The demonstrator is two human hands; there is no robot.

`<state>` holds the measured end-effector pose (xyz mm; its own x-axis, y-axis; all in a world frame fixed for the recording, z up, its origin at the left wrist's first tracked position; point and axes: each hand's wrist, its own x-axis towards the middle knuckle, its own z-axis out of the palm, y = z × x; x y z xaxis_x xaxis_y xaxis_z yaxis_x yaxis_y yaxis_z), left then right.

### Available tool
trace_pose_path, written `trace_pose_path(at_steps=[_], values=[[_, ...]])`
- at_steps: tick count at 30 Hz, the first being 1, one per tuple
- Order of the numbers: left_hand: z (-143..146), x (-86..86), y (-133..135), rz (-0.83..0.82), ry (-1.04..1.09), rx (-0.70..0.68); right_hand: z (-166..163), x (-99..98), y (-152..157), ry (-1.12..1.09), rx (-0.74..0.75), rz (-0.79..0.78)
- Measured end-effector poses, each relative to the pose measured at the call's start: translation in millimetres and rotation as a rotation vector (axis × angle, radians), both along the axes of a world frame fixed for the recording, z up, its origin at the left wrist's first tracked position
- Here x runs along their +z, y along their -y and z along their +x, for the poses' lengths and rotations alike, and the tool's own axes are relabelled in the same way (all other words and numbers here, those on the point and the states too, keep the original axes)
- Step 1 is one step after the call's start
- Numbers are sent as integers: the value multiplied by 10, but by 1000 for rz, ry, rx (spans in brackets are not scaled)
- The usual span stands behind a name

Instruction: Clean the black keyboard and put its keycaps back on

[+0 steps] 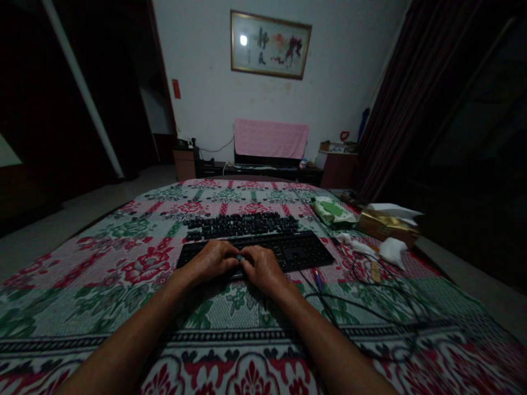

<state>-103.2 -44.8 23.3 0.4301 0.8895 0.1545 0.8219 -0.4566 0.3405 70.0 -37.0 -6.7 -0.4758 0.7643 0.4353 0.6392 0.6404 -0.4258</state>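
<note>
A black keyboard (pixel 298 249) lies on the flowered cloth (pixel 123 263) in front of me. Behind it, loose black keycaps (pixel 242 225) are laid out in rows. My left hand (pixel 212 260) and my right hand (pixel 263 270) rest on the keyboard's near left part. Their curled fingertips meet over a small greyish thing (pixel 239 257) that is too small to name. Both sets of fingers are closed in a pinch.
The keyboard's dark cable (pixel 362 310) loops over the cloth at the right. A green-and-white packet (pixel 332 211), a gold box (pixel 387 226) and crumpled white tissues (pixel 391 249) lie at the far right. A low cabinet with a pink cloth (pixel 270 138) stands against the far wall.
</note>
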Motion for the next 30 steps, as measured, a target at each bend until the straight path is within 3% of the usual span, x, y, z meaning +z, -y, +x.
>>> trace_pose_path(at_steps=[2, 7, 10, 17, 23, 30], values=[[-108, 12, -37, 34, 18, 59, 1, -3, -6, 3, -4, 4], [-528, 5, -143, 139, -61, 457, 7, 47, 6, 23, 2, -23], [-741, -42, -174, 112, -74, 540, -23, 96, 39, 29, -5, -59], [-880, -183, -187, 26, 37, 550, -386, 189, 156, 50, 129, -78], [-918, -182, -186, 25, 46, 452, -772, 196, 227, 116, 232, -97], [-944, -200, -195, -22, 138, 455, -782, 125, 151, 13, 248, -112]])
